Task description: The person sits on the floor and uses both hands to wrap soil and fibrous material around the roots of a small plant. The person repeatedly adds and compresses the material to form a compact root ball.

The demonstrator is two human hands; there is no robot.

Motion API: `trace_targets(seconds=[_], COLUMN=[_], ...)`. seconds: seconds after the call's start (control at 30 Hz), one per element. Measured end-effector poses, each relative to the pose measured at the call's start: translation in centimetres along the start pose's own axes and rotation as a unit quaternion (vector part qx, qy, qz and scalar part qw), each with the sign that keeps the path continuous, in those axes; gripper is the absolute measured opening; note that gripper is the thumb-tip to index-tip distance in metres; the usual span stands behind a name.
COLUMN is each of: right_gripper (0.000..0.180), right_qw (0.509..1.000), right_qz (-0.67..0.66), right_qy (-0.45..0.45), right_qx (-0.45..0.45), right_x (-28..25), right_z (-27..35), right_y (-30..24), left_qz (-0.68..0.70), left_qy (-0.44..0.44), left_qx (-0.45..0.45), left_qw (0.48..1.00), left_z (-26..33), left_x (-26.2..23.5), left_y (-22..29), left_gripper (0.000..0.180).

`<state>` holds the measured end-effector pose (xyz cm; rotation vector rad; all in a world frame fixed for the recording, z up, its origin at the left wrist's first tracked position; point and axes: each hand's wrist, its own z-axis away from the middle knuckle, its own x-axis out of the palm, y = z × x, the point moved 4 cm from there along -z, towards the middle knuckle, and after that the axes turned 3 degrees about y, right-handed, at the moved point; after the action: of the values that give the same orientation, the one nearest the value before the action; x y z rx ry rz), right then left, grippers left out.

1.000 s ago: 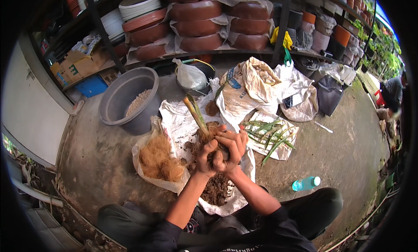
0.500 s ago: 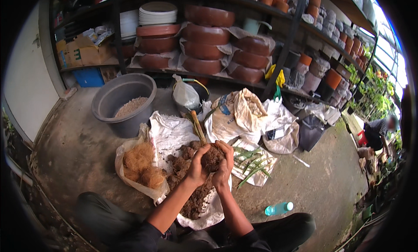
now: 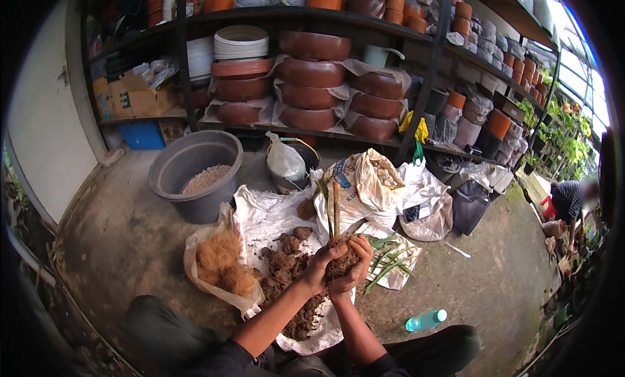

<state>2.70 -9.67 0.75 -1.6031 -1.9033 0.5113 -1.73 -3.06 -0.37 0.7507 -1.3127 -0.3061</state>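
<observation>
Between my two hands sits a brown root ball with a plant stem standing nearly upright out of it. My left hand wraps its left side and my right hand its right side, with the fingers curled round it. Beneath and to the left, dark soil and root clumps lie on a white woven sack. Left of that, a bag holds brown coir fibre. Cut green leaves lie on a flattened sack just right of my hands.
A big grey tub with pale granules stands at the left, near a black bucket. Full sacks stand beyond my hands. A teal bottle lies by my right knee. Shelves of brown pots line the back; another person is far right.
Both hands have moved right with the plant, and its stem has swung from leaning left to nearly upright. My view has shifted slightly, so the surroundings sit lower and further right.
</observation>
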Motion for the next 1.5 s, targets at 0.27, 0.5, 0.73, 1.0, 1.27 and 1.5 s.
trace_targets(seconds=[0.27,0.5,0.73,1.0,1.27,1.5], right_gripper=[0.042,0.050,0.072,0.052,0.051,0.044], right_qw=[0.995,0.990,0.973,0.964,0.929,0.928], right_qz=[-0.013,-0.055,-0.156,-0.207,-0.308,-0.298], right_qy=[-0.011,-0.108,-0.162,-0.164,-0.174,-0.151], right_qx=[-0.094,-0.074,-0.053,-0.022,0.112,0.166], right_x=[0.5,2.7,3.1,3.4,3.8,4.3], right_z=[0.2,-0.2,-1.1,1.1,-0.3,-0.3], right_y=[0.1,-1.0,-0.2,1.0,0.0,-1.3], left_qz=[0.020,0.009,0.117,0.174,0.191,-0.094], left_qy=[0.003,0.037,0.081,-0.005,0.028,0.026], left_qx=[0.151,0.196,0.141,0.089,0.127,0.296], left_qw=[0.988,0.980,0.980,0.981,0.973,0.950], left_z=[0.3,0.8,0.2,0.1,0.9,1.1], left_x=[0.8,-1.0,-3.4,-3.2,-1.2,-3.2], left_y=[1.0,2.8,3.9,2.6,2.3,3.9], left_gripper=[0.031,0.023,0.034,0.043,0.053,0.034])
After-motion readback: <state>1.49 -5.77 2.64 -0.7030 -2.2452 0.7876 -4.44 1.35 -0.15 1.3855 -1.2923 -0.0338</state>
